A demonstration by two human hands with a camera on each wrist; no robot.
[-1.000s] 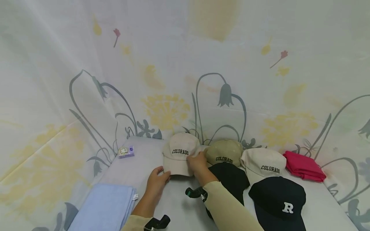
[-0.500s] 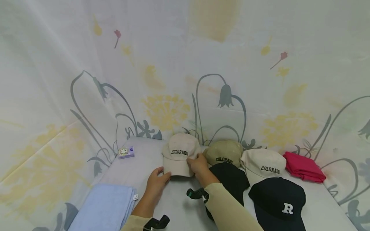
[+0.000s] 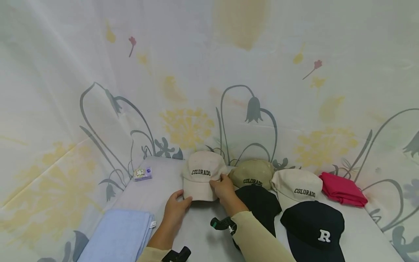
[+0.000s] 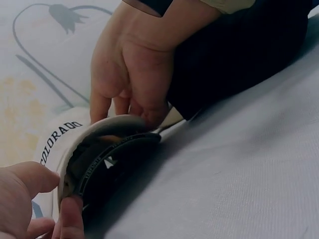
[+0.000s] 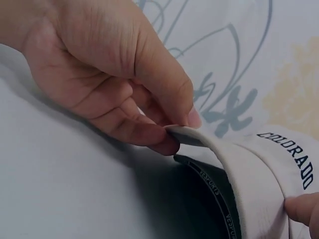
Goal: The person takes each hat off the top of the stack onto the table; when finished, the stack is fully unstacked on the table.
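Note:
A cream cap (image 3: 203, 163) lettered COLORADO stands at the back of the table, brim facing me. My left hand (image 3: 175, 210) pinches the left edge of its brim, thumb above and fingers below, as the right wrist view shows closely. On the other side, my right hand (image 3: 226, 191) grips the cap where brim and crown meet, thumb on the front. Under the brim, a dark inner band (image 4: 102, 162) with pale lettering shows in the left wrist view. A khaki COLORADO cap (image 3: 253, 173) sits right beside it.
Right of the hands are a black cap (image 3: 260, 203), another cream cap (image 3: 296, 183), a navy cap (image 3: 311, 222) with a white R and a folded red cloth (image 3: 343, 190). To the left lie a purple packet (image 3: 142, 174) and a folded blue towel (image 3: 114, 233). A patterned curtain (image 3: 196, 91) hangs behind.
The cream cap has shifted and turned slightly to the left, with both hands staying on it. The head view has also moved a little.

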